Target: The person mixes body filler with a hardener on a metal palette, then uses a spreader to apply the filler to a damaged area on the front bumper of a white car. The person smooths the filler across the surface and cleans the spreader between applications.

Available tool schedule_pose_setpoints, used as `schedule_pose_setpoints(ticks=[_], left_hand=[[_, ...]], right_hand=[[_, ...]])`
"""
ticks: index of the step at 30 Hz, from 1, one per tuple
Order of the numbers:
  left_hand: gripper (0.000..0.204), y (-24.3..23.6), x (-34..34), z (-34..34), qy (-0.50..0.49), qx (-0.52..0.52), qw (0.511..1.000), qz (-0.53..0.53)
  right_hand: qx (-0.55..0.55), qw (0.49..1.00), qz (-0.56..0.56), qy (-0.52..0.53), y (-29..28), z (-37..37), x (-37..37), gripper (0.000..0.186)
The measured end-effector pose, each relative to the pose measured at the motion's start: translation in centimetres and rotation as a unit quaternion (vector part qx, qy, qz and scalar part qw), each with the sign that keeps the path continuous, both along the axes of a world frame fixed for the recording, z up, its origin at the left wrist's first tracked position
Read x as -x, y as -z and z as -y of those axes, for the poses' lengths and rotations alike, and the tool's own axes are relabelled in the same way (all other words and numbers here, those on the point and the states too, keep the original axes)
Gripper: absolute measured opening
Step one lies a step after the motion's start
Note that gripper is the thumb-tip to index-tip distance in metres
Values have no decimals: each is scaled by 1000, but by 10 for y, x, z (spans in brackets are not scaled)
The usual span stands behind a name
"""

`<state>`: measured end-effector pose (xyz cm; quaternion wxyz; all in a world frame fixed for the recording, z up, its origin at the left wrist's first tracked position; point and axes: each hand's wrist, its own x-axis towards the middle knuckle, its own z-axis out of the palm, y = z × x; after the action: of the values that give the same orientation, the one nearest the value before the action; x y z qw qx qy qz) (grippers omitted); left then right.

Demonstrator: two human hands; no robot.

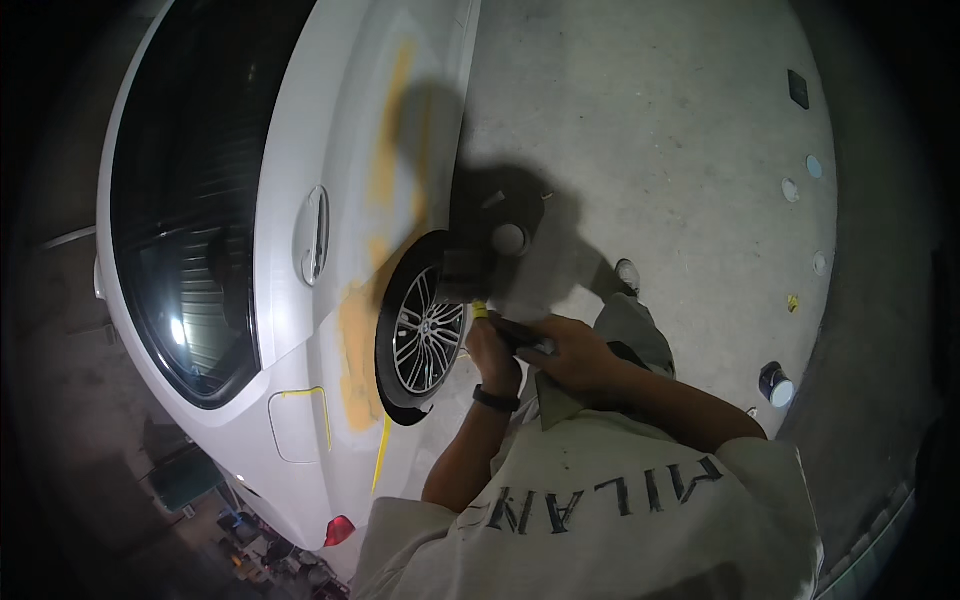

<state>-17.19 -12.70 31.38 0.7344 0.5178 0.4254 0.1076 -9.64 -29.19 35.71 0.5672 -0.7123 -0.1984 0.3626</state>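
Note:
Both my hands are close together in front of my shirt, beside the rear wheel of a pale car. My left hand, with a dark band on its wrist, is closed near a small yellow piece; shadow hides exactly what it grips. Fingers of my right hand are closed on a dark elongated object lying between the two hands; its kind is unclear. Orange-yellow patches mark the car's panel around the wheel arch. Yellow tape runs down the panel behind the wheel.
A round white item lies on the concrete floor in my shadow. Towards the right are a dark rectangular piece, a blue disc, pale discs, and a can. Assorted clutter sits beyond the car's tail.

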Motion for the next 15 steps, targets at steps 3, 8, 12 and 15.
schedule_pose_setpoints(ticks=[3, 8, 12, 15], left_hand=[[41, 8, -52, 21, 186, -138, 964, -130], [42, 76, -50, 0, 248, -152, 948, -132], [53, 94, 12, -1, 340, 61, 814, -467], [55, 103, 27, 22, 239, 179, 897, -325]], right_hand=[[-20, 998, -39, 47, 12, 28, -56, 42], [136, 972, -155, 110, 55, 74, -148, 50], [77, 954, -264, 118, 79, 80, -218, 49], [116, 960, -252, 37, 87, 74, -278, 46]])
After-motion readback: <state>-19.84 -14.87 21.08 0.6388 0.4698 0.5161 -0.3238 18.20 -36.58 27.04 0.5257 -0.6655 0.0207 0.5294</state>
